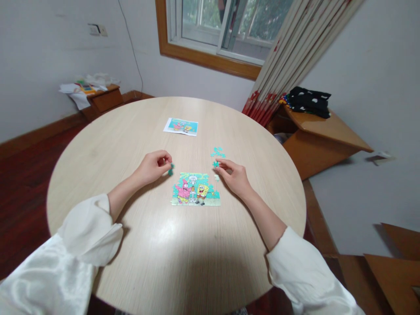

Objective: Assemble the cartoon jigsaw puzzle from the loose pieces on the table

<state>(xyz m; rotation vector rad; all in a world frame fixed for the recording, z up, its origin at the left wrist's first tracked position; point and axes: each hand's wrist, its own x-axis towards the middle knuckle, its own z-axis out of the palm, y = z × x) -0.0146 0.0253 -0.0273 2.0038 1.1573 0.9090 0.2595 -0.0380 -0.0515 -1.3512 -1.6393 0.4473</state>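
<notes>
A partly joined jigsaw puzzle point(192, 192) lies flat mid-table, showing a pink starfish, a pale figure and a yellow sponge character on teal. Its upper left and right edges are uneven. My left hand point(154, 166) is closed at the puzzle's upper left, with teal puzzle pieces point(170, 169) at its fingertips; how many I cannot tell. On the other side, my right hand point(234, 176) pinches a teal puzzle piece point(215, 164) between thumb and finger. Several loose teal pieces point(218, 152) lie just beyond it. One pale piece point(217, 178) rests beside the puzzle, near the right thumb.
A printed reference picture point(182, 127) of the same scene lies farther back on the round wooden table point(170, 258). Beyond the table are a window point(229, 26), a curtain point(282, 52), a wooden stand point(315, 135) with dark cloth, and a small cabinet point(105, 99) with papers.
</notes>
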